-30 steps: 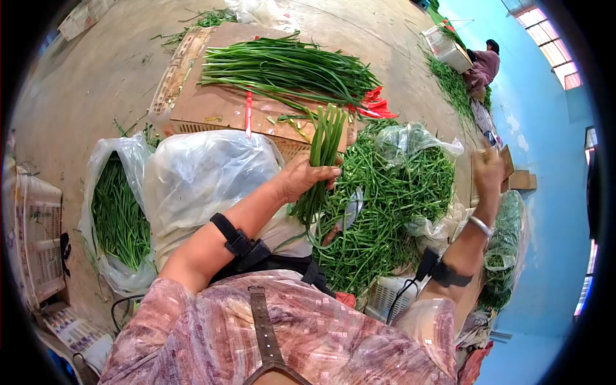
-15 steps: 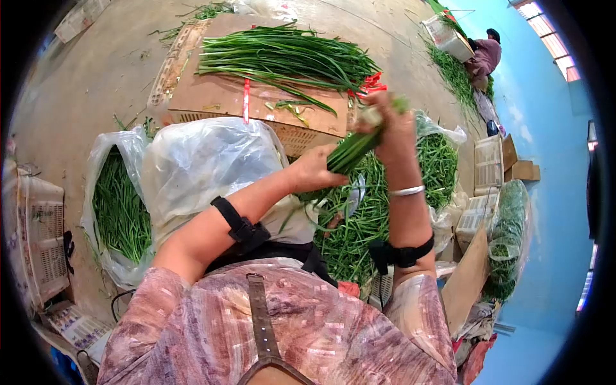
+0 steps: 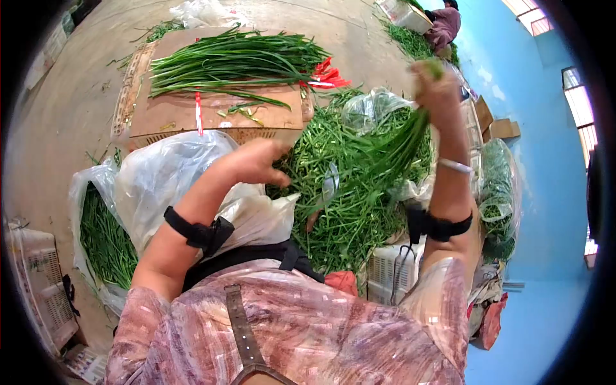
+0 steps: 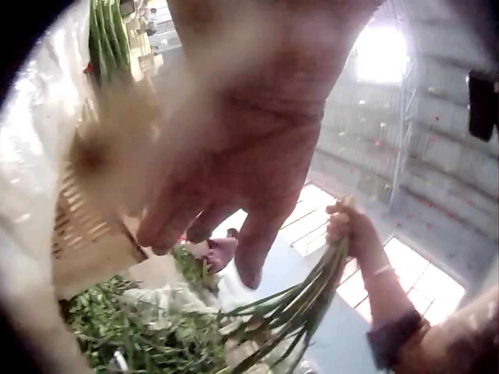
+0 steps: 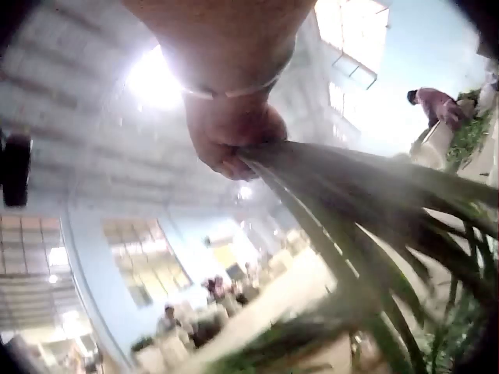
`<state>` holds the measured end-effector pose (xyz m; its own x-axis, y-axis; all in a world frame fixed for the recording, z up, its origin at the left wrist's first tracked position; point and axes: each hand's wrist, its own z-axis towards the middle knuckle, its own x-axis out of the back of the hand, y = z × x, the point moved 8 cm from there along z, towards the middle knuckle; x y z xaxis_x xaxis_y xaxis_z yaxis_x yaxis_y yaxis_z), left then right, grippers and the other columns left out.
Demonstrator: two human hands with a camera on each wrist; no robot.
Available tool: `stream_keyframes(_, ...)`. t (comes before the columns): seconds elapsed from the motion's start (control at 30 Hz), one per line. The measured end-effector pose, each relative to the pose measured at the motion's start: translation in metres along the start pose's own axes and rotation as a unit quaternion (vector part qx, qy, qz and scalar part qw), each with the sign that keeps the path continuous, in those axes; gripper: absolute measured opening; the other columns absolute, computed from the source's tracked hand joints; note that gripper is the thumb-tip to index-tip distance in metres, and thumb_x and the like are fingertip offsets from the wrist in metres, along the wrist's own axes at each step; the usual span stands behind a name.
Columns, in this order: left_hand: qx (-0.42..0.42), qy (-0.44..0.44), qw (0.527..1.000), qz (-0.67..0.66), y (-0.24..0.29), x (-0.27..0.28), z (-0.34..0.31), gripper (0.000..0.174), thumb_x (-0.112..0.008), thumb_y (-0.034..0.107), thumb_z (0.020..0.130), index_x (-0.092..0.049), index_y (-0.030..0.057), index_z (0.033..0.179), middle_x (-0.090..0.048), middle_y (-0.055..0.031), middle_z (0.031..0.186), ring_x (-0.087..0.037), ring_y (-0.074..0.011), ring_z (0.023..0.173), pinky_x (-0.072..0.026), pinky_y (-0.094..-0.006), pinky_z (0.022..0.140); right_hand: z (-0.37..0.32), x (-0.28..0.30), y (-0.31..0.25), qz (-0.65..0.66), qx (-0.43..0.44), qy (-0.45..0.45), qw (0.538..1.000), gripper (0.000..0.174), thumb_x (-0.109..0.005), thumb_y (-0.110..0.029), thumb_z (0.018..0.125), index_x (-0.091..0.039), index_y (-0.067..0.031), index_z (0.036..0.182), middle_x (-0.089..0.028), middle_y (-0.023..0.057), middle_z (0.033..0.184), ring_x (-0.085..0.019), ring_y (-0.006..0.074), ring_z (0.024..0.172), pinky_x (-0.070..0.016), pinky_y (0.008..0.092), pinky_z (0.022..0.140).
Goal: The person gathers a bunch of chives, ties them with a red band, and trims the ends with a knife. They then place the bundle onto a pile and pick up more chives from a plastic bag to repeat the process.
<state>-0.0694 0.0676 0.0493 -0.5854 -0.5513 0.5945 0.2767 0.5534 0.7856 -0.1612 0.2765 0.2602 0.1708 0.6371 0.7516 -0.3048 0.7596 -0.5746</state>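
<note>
High on the right, my right hand (image 3: 439, 96) grips a bunch of garlic chives (image 3: 410, 144) by its stem ends. The long flat leaves trail down to the left over a heap of loose green trimmings (image 3: 350, 224). My left hand (image 3: 253, 163) holds nothing, its fingers spread loosely beside the white plastic sheet (image 3: 176, 163) over my lap. In the left wrist view the fingers (image 4: 253, 241) of that hand hang relaxed. A knife (image 3: 330, 183) with a brown handle lies on the heap. A large pile of chives (image 3: 237, 58) rests on the cardboard-topped crate ahead.
Red ties (image 3: 327, 76) lie at the right end of the pile, on the cardboard (image 3: 160, 119). An open bag of greens (image 3: 106, 237) stands at left. A wrapped bundle (image 3: 499, 192) lies by the blue wall. Another person (image 3: 444, 27) sits at far right.
My left hand has let go of the chives and opened. My right hand has carried the bunch up and to the right. The head view has shifted somewhat to the right.
</note>
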Motion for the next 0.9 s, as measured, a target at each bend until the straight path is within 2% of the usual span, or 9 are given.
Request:
stream_keyframes(0.07, -0.092, 0.19, 0.969, -0.13, 0.021, 0.046, 0.002, 0.064, -0.076, 0.024, 0.065, -0.049, -0.0056, 0.116, -0.06, -0.0219, 0.103, -0.059, -0.027, 0.098, -0.049, -0.0356, 0.078, -0.005, -0.049, -0.021, 0.097, 0.067, -0.061, 0.991, 0.025, -0.057, -0.023, 0.087, -0.06, -0.0033, 0.072, -0.048, 0.0003, 0.052, -0.043, 0.0075, 0.046, -0.0367, 0.0259, 0.043)
stream_keyframes(0.2, -0.169, 0.354, 0.888, -0.241, 0.054, 0.091, 0.007, 0.077, -0.077, 0.026, 0.067, -0.038, -0.004, 0.126, -0.055, -0.0151, 0.111, -0.054, -0.0237, 0.103, -0.0446, -0.0334, 0.09, 0.001, -0.11, -0.059, 0.175, 0.096, -0.105, 0.974, 0.018, -0.06, -0.018, 0.087, -0.059, -0.0034, 0.077, -0.046, -0.0049, 0.058, -0.041, 0.0028, 0.048, -0.0315, 0.0205, 0.04)
stream_keyframes(0.33, -0.218, 0.311, 0.844, -0.379, 0.05, 0.087, 0.021, 0.067, -0.077, 0.017, 0.065, -0.044, -0.0025, 0.12, -0.057, -0.0107, 0.11, -0.055, -0.0203, 0.101, -0.0428, -0.031, 0.09, 0.003, -0.151, -0.098, 0.218, 0.147, -0.106, 0.959, 0.017, -0.062, -0.018, 0.086, -0.061, -0.0026, 0.08, -0.047, -0.0066, 0.061, -0.04, 0.0012, 0.054, -0.0324, 0.0202, 0.044)
stream_keyframes(0.4, -0.168, 0.237, 0.841, -0.457, 0.035, 0.076, 0.024, 0.053, -0.071, 0.004, 0.069, -0.047, 0.0011, 0.115, -0.054, -0.0079, 0.114, -0.053, -0.017, 0.104, -0.0446, -0.0303, 0.088, 0.004, -0.167, -0.112, 0.247, 0.171, -0.111, 0.947, 0.026, -0.067, -0.023, 0.08, -0.058, 0.0014, 0.078, -0.057, 0.0047, 0.061, -0.05, 0.0081, 0.058, -0.0443, 0.0285, 0.053)
stream_keyframes(0.6, -0.205, 0.332, 0.758, -0.524, 0.006, 0.079, -0.005, 0.043, -0.065, -0.003, 0.067, -0.052, 0.0025, 0.108, -0.059, -0.004, 0.092, -0.059, -0.0169, 0.086, -0.0486, -0.0297, 0.078, -0.006, -0.204, -0.139, 0.249, 0.226, -0.163, 0.927, 0.045, -0.074, -0.028, 0.075, -0.055, 0.0048, 0.1, -0.064, 0.01, 0.078, -0.06, 0.0134, 0.071, -0.0496, 0.0293, 0.063)
stream_keyframes(0.67, -0.167, 0.373, 0.705, -0.579, -0.008, 0.076, -0.016, 0.033, -0.069, 0.003, 0.066, -0.055, 0.0019, 0.096, -0.059, -0.0036, 0.089, -0.058, -0.0141, 0.082, -0.0473, -0.0268, 0.073, -0.009, -0.232, -0.138, 0.415, 0.14, -0.272, 0.857, 0.055, -0.07, -0.028, 0.08, -0.048, 0.006, 0.119, -0.062, 0.0087, 0.088, -0.059, 0.0108, 0.076, -0.0484, 0.0246, 0.069)
stream_keyframes(0.73, -0.183, 0.392, 0.711, -0.555, -0.016, 0.073, -0.021, 0.034, -0.067, 0.002, 0.068, -0.055, 0.0015, 0.1, -0.059, -0.0026, 0.083, -0.057, -0.0128, 0.074, -0.0466, -0.0254, 0.066, -0.004, -0.241, -0.132, 0.387, 0.135, -0.293, 0.863, 0.066, -0.069, -0.031, 0.08, -0.04, 0.0083, 0.125, -0.062, 0.0134, 0.094, -0.061, 0.0161, 0.081, -0.0496, 0.0269, 0.073)
stream_keyframes(0.8, -0.103, 0.373, 0.744, -0.545, -0.037, 0.065, -0.019, 0.036, -0.066, 0.004, 0.071, -0.055, 0.0001, 0.105, -0.058, -0.0015, 0.077, -0.054, -0.0108, 0.066, -0.0439, -0.0236, 0.06, 0.003, -0.227, -0.143, 0.261, 0.205, -0.213, 0.919, 0.069, -0.067, -0.033, 0.081, -0.038, 0.0107, 0.126, -0.062, 0.0168, 0.098, -0.061, 0.0181, 0.087, -0.0489, 0.0278, 0.076)
stream_keyframes(0.9, -0.128, 0.44, 0.673, -0.58, -0.049, 0.069, -0.037, 0.036, -0.062, 0.005, 0.074, -0.054, -0.0018, 0.109, -0.057, -0.002, 0.073, -0.051, -0.0091, 0.06, -0.041, -0.022, 0.056, -0.002, -0.214, -0.134, 0.27, 0.173, -0.222, 0.921, 0.069, -0.066, -0.028, 0.081, -0.035, 0.013, 0.127, -0.059, 0.0193, 0.105, -0.057, 0.0193, 0.097, -0.046, 0.0303, 0.084)
